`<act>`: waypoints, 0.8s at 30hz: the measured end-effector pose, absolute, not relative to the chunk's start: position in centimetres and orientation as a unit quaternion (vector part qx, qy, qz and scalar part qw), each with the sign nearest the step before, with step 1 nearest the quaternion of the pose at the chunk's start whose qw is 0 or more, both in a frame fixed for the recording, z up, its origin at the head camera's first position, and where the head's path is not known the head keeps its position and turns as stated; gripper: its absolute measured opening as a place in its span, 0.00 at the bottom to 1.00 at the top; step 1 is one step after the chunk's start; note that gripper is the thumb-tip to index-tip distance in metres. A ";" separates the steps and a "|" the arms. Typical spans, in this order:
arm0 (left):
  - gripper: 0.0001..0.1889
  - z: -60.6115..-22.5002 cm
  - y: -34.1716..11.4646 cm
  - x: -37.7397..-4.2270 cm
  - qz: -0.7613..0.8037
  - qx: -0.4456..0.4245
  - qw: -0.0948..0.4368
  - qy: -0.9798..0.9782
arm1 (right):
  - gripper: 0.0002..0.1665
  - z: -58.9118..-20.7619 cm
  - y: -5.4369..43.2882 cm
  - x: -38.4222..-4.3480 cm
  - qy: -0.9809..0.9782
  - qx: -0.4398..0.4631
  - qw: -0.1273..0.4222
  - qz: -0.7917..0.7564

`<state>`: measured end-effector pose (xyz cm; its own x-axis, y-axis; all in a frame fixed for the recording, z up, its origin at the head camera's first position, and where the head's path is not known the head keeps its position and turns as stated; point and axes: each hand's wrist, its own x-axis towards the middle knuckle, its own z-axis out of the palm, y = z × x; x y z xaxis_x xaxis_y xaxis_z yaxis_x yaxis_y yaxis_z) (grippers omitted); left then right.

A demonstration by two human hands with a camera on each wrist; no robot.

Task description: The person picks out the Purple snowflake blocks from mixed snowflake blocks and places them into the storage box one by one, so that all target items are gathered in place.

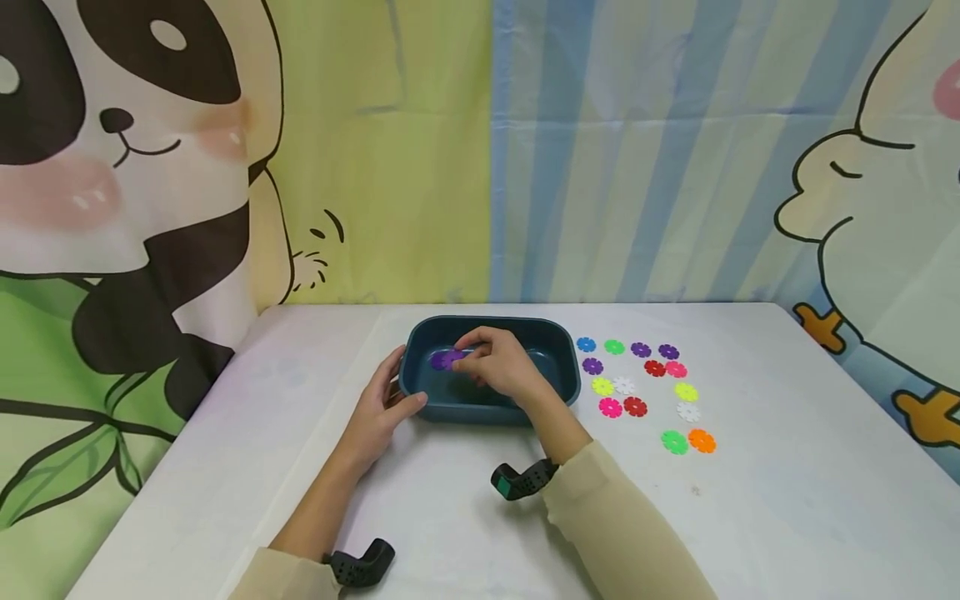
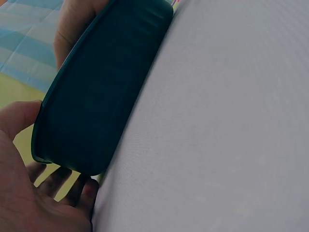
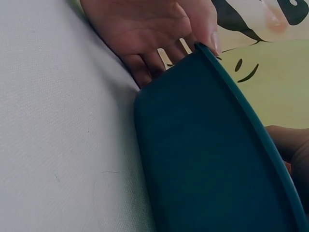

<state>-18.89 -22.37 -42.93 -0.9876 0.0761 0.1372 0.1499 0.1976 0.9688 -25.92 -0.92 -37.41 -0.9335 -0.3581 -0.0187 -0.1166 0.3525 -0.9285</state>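
A dark teal plastic basin (image 1: 480, 413) stands on the white table. My left hand (image 1: 375, 414) grips its left end, thumb at the near rim and fingers round the outside wall; the left wrist view shows that thumb against the basin's edge (image 2: 37, 140). My right hand (image 1: 501, 363) reaches inside, where its thumb and forefinger pinch a purple notched plastic disc (image 1: 444, 360) over the basin's left part. Whether a second purple disc lies beneath is hard to tell. From the right wrist camera, the basin wall (image 3: 207, 145) hides most of the right hand's fingers.
To the basin's right lie several notched flower-shaped discs, among them a blue disc (image 1: 586, 344), a yellow disc (image 1: 602, 387), a red disc (image 1: 635, 407) and an orange disc (image 1: 702, 441). A printed curtain (image 1: 420, 167) hangs behind the table (image 1: 787, 467).
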 end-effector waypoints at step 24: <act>0.42 -42.9 -22.3 -18.9 -0.629 -0.069 0.032 -0.774 | 0.12 -37.9 -3.4 -27.4 0.883 -0.184 0.150 -0.404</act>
